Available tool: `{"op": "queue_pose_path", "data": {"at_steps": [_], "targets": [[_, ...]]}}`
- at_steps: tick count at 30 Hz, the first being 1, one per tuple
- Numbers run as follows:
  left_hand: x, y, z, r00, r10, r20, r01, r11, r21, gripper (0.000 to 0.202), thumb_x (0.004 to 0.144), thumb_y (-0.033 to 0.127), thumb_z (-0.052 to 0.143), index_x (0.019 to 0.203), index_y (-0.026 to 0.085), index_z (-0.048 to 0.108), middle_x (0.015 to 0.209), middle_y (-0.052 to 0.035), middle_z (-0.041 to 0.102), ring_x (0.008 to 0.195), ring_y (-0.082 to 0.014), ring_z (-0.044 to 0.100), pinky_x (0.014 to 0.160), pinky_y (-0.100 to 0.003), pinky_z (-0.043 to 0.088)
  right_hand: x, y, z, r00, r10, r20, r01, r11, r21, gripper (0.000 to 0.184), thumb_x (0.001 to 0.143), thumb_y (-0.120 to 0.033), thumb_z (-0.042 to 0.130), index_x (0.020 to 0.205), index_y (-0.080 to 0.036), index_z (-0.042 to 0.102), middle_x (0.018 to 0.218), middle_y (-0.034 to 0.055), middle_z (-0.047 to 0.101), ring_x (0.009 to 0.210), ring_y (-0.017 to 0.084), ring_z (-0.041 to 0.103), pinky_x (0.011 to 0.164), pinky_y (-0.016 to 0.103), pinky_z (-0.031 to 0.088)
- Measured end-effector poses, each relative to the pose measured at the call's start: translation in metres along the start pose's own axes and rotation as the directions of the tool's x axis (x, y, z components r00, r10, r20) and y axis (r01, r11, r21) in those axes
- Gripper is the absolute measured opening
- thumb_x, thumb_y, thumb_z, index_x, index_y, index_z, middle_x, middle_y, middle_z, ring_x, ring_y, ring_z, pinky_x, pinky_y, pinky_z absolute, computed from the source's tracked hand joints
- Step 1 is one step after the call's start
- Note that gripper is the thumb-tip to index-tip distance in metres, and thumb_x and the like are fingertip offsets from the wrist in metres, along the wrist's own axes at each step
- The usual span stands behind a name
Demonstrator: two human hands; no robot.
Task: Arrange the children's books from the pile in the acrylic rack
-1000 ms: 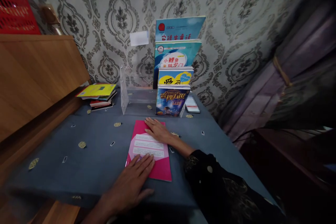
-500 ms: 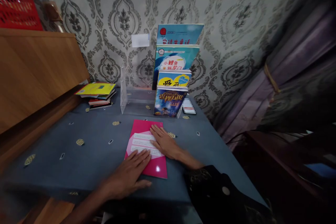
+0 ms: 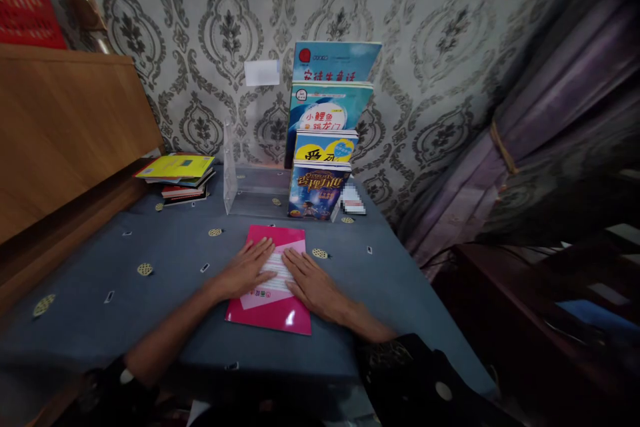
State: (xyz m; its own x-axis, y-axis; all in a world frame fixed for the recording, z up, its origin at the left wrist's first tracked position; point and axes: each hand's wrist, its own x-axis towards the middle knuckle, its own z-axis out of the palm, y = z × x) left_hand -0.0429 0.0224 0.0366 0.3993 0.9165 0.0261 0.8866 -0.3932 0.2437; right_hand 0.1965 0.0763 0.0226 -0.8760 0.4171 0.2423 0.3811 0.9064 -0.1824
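Observation:
A pink book (image 3: 270,321) with a pale panel of small print lies flat on the table in front of me. My left hand (image 3: 249,270) rests palm down on its upper left part, fingers stretched out. Across from it, my right hand (image 3: 313,283) lies flat on the book's right side, fingers extended towards the middle. Both hands touch the cover, and neither grasps anything. Parts of the printed panel are hidden under the fingers. Behind the book stands a clear acrylic rack (image 3: 260,203), whose right side holds several upright books (image 3: 320,193) in stepped rows.
A pile of books (image 3: 177,170) lies at the back left beside a wooden cabinet (image 3: 75,140). The patterned blue cloth (image 3: 165,313) covers the table. A blurred-out white item (image 3: 353,200) sits right of the rack. A purple curtain (image 3: 470,180) hangs at the right.
My left hand has moved up the book from its lower left to its upper left. The right hand has slid slightly down along its right side. The view has shifted a little.

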Motion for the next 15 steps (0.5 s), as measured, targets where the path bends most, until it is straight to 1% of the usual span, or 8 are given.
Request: {"op": "queue_pose_path", "data": {"at_steps": [4,7,10,15], "targets": [[0.021,-0.015,-0.007,0.996,-0.093,0.0,0.093,0.995,0.027,0.072,0.1,0.061,0.021,0.155,0.015,0.022,0.161,-0.0133,0.018,0.15,-0.0225,0.013,0.121,-0.043,0.013,-0.01,-0.01,-0.005,0.999,-0.016,0.031,0.016,1.0,0.015,0.057,0.102,-0.034,0.04,0.153,-0.013,0.027,0.157,0.0155,0.032,0.148,0.024,0.024,0.12,0.048,0.028],[0.032,-0.024,-0.009,0.989,-0.149,-0.015,0.149,0.988,0.031,0.07,0.1,0.059,0.021,0.154,0.015,0.023,0.161,-0.0127,0.02,0.15,-0.0227,0.014,0.12,-0.044,0.015,-0.018,-0.019,-0.007,0.999,-0.017,0.039,0.016,1.0,0.027,0.058,0.101,-0.033,0.042,0.154,-0.014,0.026,0.157,0.0144,0.032,0.148,0.024,0.024,0.12,0.048,0.027],[0.038,-0.028,-0.01,0.983,-0.182,-0.025,0.182,0.983,0.035,0.068,0.1,0.058,0.021,0.154,0.017,0.024,0.161,-0.0123,0.022,0.15,-0.0227,0.015,0.119,-0.043,0.016,-0.028,-0.027,-0.008,0.998,-0.014,0.067,0.012,0.999,0.031,0.059,0.101,-0.035,0.043,0.154,-0.014,0.026,0.157,0.0144,0.031,0.148,0.024,0.023,0.12,0.048,0.027],[0.04,-0.028,-0.007,0.975,-0.22,-0.024,0.221,0.973,0.063,0.068,0.1,0.055,0.022,0.154,0.014,0.024,0.161,-0.0123,0.021,0.15,-0.0226,0.013,0.12,-0.043,0.014,-0.045,-0.041,-0.01,0.996,-0.021,0.09,0.017,0.999,0.048,0.066,0.099,-0.038,0.048,0.155,-0.014,0.022,0.158,0.0145,0.028,0.148,0.025,0.022,0.121,0.047,0.026]]}}
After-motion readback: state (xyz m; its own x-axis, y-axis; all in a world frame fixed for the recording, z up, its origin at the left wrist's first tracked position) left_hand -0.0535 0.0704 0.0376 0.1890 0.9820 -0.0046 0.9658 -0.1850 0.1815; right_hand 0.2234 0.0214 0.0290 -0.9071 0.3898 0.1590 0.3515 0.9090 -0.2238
